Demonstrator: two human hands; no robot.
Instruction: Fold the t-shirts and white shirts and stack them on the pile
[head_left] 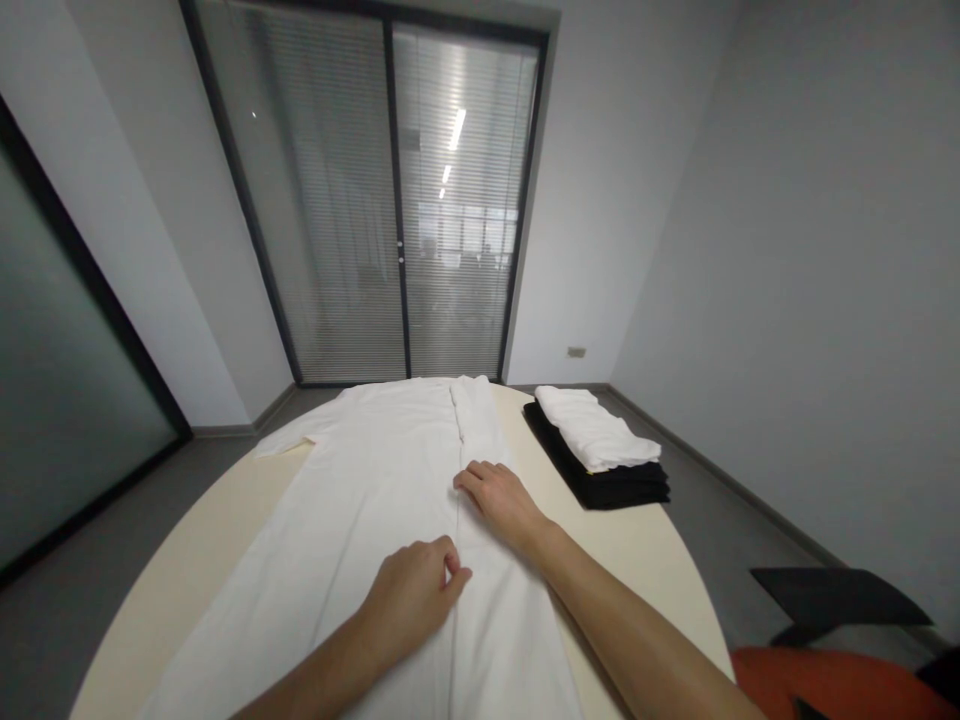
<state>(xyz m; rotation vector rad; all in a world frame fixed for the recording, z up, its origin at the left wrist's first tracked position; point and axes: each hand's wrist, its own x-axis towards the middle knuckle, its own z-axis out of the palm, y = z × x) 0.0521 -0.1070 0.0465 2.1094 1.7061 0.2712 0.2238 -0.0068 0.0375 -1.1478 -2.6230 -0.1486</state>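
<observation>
A long white garment (375, 500) lies spread along the round table, with one sleeve (292, 432) reaching out at the far left. Its right side is folded inward, and the edge of that layer runs lengthwise near the middle. My left hand (420, 590) is curled at this edge, closer to me, with thumb and forefinger bent towards each other on the cloth. Farther along, my right hand (495, 495) rests on the folded layer, its fingers bent over the edge. The right thumb is hidden, as are most of the left fingertips.
On the table's right side, a folded white cloth (596, 425) lies on a stack of folded black cloth (622, 490). The cream tabletop (645, 560) shows around the garment. An orange chair (825, 685) with a black armrest stands at the lower right. Blinds-covered glass doors (337, 250) are behind.
</observation>
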